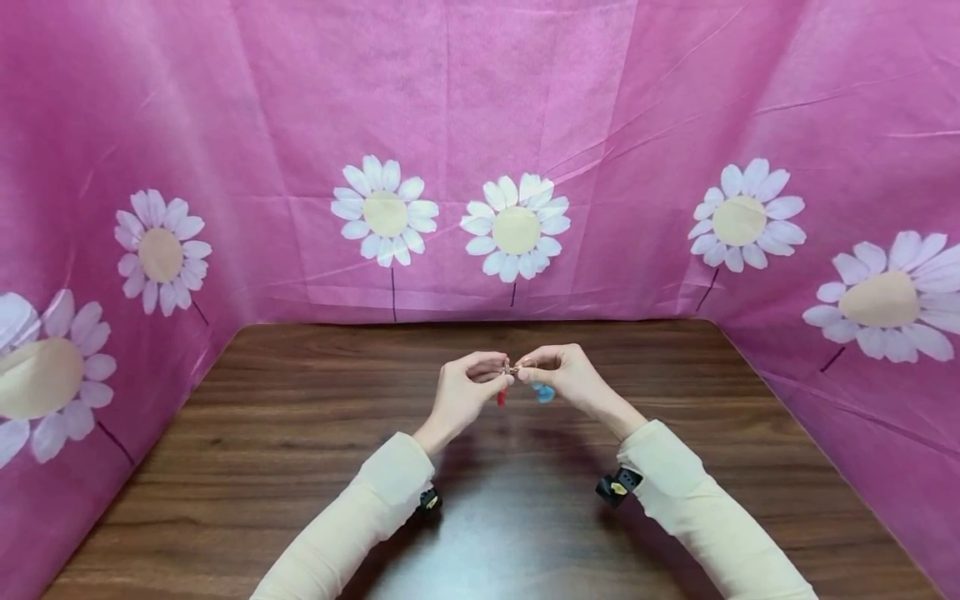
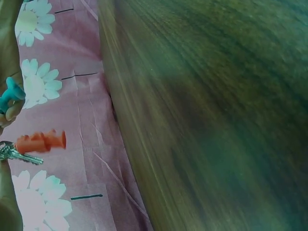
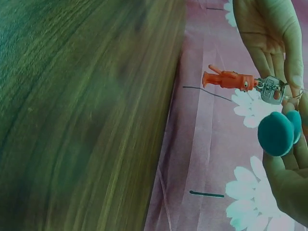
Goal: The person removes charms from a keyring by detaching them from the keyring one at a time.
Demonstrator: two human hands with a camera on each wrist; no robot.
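Note:
Above the far half of the table, both hands meet at a small metal keyring. My left hand pinches it between thumb and fingertips. A red toy-figure charm and a silver key hang below that hand, also visible in the left wrist view. From the other side, my right hand pinches the metal clasp end, its fingertips nearly touching the left ones. A rounded blue charm dangles beneath the right hand. Exactly how the ring and clasp join is hidden by the fingers.
A brown wood-grain table lies under the hands. Pink cloth printed with white daisies surrounds its back and sides. Each wrist carries a black strapped camera, such as the right wrist camera.

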